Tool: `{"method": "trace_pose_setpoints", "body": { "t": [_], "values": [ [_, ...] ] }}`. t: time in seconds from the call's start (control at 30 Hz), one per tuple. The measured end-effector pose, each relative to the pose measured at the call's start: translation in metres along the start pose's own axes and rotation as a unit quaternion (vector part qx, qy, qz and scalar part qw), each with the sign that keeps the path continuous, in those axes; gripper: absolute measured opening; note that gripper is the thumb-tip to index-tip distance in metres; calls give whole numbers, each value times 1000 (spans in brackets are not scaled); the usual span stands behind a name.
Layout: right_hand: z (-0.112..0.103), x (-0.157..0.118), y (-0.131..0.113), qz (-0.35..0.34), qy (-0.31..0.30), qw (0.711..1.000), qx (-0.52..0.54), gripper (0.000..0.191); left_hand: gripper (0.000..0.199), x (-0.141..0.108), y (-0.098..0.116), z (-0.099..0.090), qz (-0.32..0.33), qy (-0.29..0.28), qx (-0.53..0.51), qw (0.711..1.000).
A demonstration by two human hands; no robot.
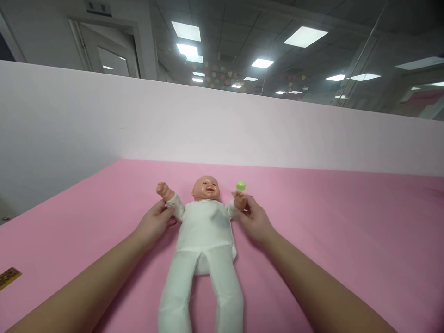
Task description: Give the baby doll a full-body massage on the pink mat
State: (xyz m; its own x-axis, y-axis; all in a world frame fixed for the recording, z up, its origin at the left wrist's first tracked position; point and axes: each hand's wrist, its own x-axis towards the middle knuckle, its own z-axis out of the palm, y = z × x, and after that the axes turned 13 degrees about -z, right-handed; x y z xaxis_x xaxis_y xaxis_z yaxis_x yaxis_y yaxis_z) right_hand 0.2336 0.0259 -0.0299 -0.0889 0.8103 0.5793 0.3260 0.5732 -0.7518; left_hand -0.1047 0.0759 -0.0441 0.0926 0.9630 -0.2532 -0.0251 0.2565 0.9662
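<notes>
A baby doll (207, 226) with a white cloth body lies face up on the pink surface (312, 222), its head away from me and its legs toward me. My left hand (156, 222) grips the doll's arm on the left side near the wrist, and that arm is raised outward. On the other side my right hand (255, 219) has its fingers closed on the doll's other arm by the wrist. Just behind that doll hand stands a small container with a green cap (240, 185), its lower part mostly hidden.
A white wall panel (215, 125) rises along the back of the pink surface and continues on the left. A yellow and black label (9, 278) lies at the left edge. Beyond are a door (107, 51) and glass reflecting ceiling lights.
</notes>
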Motion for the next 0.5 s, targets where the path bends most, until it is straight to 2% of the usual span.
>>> {"method": "trace_pose_setpoints", "body": {
  "t": [0.07,0.17,0.27,0.37,0.43,0.5],
  "values": [
    [-5,6,13,94,68,991,63,53,35,9,-1,-7,-57,0,-87,995],
    [-13,12,31,219,149,947,181,63,27,19,-1,-17,-129,11,-176,976],
    [-20,13,39,306,172,897,268,52,31,26,-2,-23,-166,21,-244,955],
    [-25,12,39,345,166,874,300,33,29,27,-3,-23,-167,27,-252,953],
    [-25,12,38,339,163,874,308,33,26,26,-2,-21,-159,26,-232,959],
    [-24,12,36,320,153,885,300,40,23,21,-1,-17,-141,24,-198,970]
  ]
}}
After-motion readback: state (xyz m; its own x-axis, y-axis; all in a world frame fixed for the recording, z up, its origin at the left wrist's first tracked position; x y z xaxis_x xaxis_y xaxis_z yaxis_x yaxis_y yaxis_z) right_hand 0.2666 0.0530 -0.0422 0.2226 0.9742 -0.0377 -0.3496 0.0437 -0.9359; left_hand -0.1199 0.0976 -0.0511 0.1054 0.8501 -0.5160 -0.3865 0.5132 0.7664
